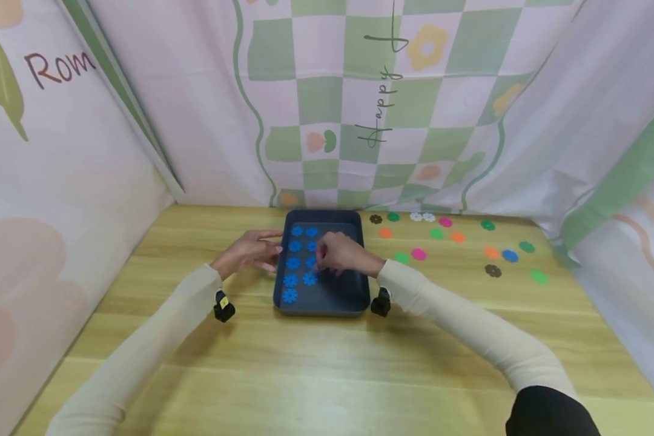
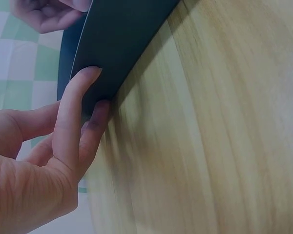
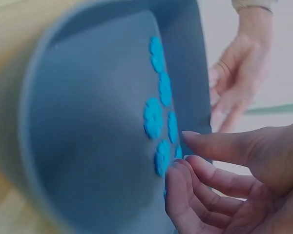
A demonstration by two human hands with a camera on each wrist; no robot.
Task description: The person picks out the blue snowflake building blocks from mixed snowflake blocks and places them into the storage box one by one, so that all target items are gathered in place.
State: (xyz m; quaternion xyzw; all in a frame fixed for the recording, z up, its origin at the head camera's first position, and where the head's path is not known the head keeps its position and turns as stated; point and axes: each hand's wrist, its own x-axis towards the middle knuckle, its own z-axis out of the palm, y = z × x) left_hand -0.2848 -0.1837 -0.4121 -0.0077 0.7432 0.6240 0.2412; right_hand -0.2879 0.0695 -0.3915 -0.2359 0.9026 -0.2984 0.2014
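Observation:
A dark grey rectangular tray (image 1: 346, 297) holds flower-shaped blue pieces (image 1: 290, 296), set in two columns along its left side. My left hand (image 1: 247, 250) is at the tray's left side; in the left wrist view its fingers (image 2: 68, 117) rest against the outer wall. Over the second column is my right hand (image 1: 340, 251), its fingers bent downward. In the right wrist view the thumb (image 3: 215, 145) and forefinger tips stand slightly apart just above the blue pieces (image 3: 153, 118), with nothing visible held between them. The hand hides some of the column.
Loose flower-shaped pieces in several colours lie on the wooden table (image 1: 327, 375) right of the tray, among them a brown piece (image 1: 493, 270), a pink piece (image 1: 418, 254) and a blue piece (image 1: 510, 255). A patterned curtain (image 1: 321, 103) hangs behind the table.

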